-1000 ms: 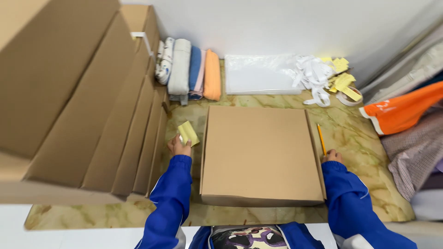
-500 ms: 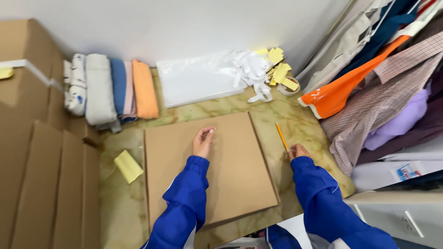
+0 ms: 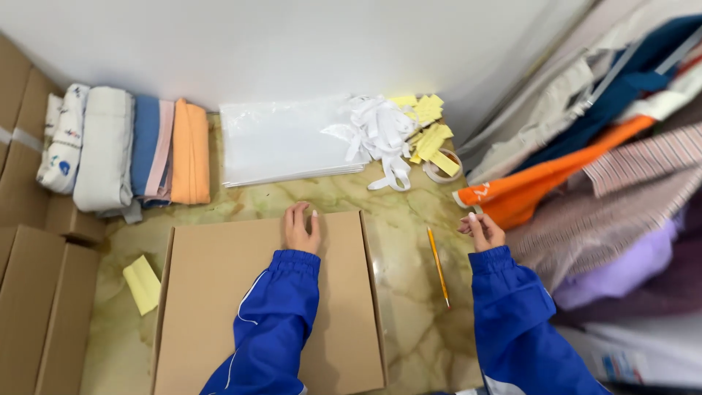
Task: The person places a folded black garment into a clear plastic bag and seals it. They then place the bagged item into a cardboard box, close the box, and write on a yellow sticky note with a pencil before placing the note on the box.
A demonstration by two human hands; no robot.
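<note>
A flat brown cardboard box (image 3: 205, 292) lies on the marbled tabletop (image 3: 402, 271). My left hand (image 3: 300, 228) rests palm down on the box's far edge, fingers spread, holding nothing. My right hand (image 3: 482, 231) hovers open above the table, close to the orange garment (image 3: 541, 183), with nothing in it. A yellow pencil (image 3: 438, 265) lies on the table between the box and my right hand. A small yellow paper (image 3: 142, 284) lies left of the box.
Folded cloths (image 3: 124, 150) line the wall at the back left. Clear plastic bags (image 3: 289, 143), white strips (image 3: 380, 135), yellow slips (image 3: 430, 135) and a tape roll (image 3: 442, 167) sit at the back. Hanging clothes (image 3: 614, 168) fill the right. Cardboard boxes (image 3: 33, 292) stand left.
My left hand let go of the yellow paper and moved onto the box's far edge. My right hand left the pencil and rose toward the orange garment. The view swung right.
</note>
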